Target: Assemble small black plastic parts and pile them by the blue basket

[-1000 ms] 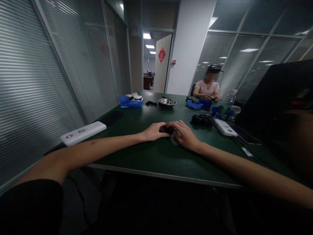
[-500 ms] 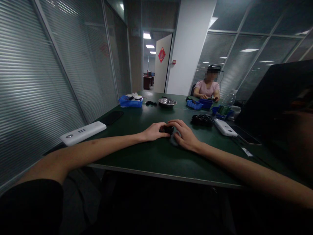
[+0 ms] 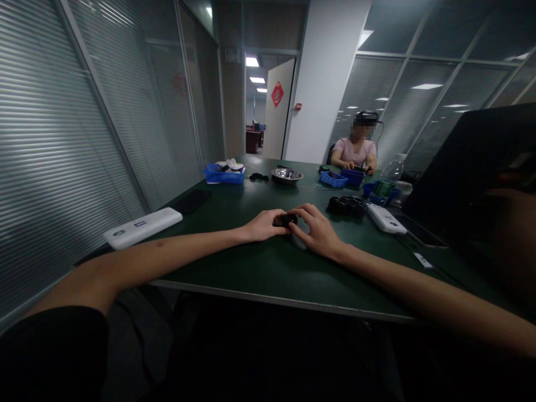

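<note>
Both my hands meet at the middle of a dark green table point(image 3: 268, 268). My left hand point(image 3: 263, 225) is curled round a small black part point(image 3: 286, 220), gripping it from the left. My right hand point(image 3: 317, 229) pinches the same part from the right with thumb and fingers bent. The part is mostly covered by my fingers, so its shape is unclear. A heap of similar black parts point(image 3: 347, 205) lies just beyond my right hand.
A white power bank point(image 3: 142, 226) and a black phone point(image 3: 191, 200) lie at left. Another white device point(image 3: 386, 218) and a phone point(image 3: 420, 230) lie at right beside a dark screen point(image 3: 469, 162). Blue baskets point(image 3: 223, 174), a metal bowl point(image 3: 287, 175) and a seated person point(image 3: 355, 149) are farther back.
My right hand's fingers have shifted slightly up and closer round the black part. My left hand and the table's other things have stayed put.
</note>
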### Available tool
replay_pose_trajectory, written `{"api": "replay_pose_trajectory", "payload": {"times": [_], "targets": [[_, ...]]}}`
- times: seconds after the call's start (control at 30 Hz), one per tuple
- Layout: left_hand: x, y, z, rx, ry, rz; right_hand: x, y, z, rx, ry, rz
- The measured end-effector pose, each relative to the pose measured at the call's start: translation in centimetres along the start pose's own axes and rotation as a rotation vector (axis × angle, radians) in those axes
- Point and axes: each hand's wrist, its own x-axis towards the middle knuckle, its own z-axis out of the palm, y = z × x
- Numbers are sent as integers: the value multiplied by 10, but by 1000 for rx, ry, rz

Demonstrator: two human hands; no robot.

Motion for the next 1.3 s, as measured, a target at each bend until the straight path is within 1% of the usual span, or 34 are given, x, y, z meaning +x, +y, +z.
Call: {"api": "replay_pose_trajectory", "payload": {"times": [0.3, 0.53, 0.97, 1.3], "targets": [[0, -1, 0, -16, 4, 11, 0, -1, -1, 10, -16, -26], [1, -6, 2, -28, 9, 13, 2, -4, -2, 18, -29, -51], [1, -5, 2, -34, 8, 7, 2, -3, -2, 51, -44, -72], [0, 0, 0, -32, 5, -7, 1, -3, -2, 92, -41, -73]]}}
